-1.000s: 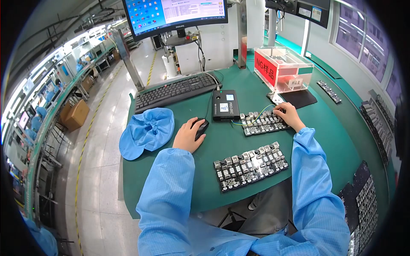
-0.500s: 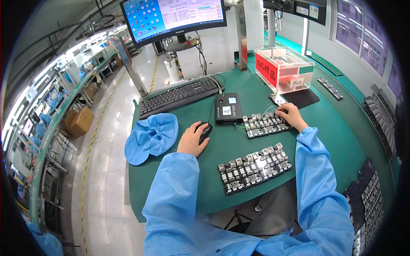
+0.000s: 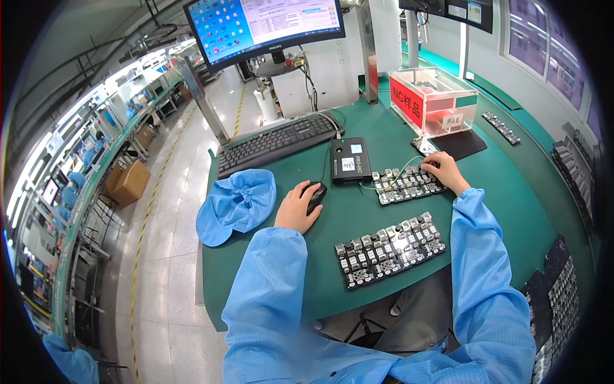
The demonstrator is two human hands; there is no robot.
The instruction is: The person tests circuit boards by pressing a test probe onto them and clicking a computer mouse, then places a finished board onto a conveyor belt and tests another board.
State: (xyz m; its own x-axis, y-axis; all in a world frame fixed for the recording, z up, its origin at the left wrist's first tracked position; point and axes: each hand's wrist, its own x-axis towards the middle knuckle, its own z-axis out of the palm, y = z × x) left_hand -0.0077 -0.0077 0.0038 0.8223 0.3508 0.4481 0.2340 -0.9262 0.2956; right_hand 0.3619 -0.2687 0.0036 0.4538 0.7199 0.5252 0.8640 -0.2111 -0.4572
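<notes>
My left hand (image 3: pixel 296 210) is wrapped over a black computer mouse (image 3: pixel 316 196) on the green mat. At the right end of the farther circuit board panel (image 3: pixel 401 185), my right hand (image 3: pixel 446 171) is closed in a pinch; what sits between the fingertips is hidden. Thin green and yellow wires (image 3: pixel 405 166) arc over this panel from a black box with a small lit screen (image 3: pixel 350 160) toward those fingers. A second panel of small boards (image 3: pixel 390 251) lies nearer to me, apart from both hands.
Behind the box lie a keyboard (image 3: pixel 278 146) and a monitor (image 3: pixel 268 29). A blue cloth cap (image 3: pixel 236 206) is left of the mouse. A clear bin with a red label (image 3: pixel 435 105) stands at the back right, beside a black pad (image 3: pixel 462 146). More board panels (image 3: pixel 559 301) are at far right.
The whole view has shifted slightly, so everything appears a little farther right. Both hands keep their places on the mouse and at the farther panel.
</notes>
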